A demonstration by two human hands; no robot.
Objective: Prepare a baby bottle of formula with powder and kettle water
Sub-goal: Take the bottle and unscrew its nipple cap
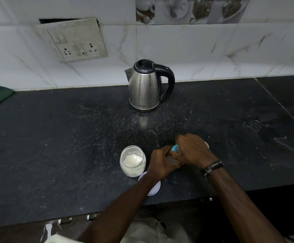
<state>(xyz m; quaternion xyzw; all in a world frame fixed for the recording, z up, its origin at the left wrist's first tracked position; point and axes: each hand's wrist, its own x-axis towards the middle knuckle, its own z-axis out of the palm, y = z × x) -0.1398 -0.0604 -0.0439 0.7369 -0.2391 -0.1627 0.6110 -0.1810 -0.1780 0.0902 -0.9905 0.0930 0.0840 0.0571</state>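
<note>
Baby bottle (172, 157) held low over the dark counter (55, 146), left hand (162, 163) wrapped round its clear body, right hand (192, 150) curled over its blue collar (175, 148); tightening or loosening cannot be told. Just left of the left fingers: open powder jar (132, 161), partly filled, its white lid (154, 189) beneath that wrist. Well beyond the fingertips: kettle (147, 86), lid down, by the wall. Bottle contents hidden; powder and water steps judged possibly outstanding.

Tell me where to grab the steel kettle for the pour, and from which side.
Take the stainless steel kettle by its black loop handle, coming in from the right: the handle juts right, the spout points left, and the kettle stands upright with clear counter on that side.
</note>
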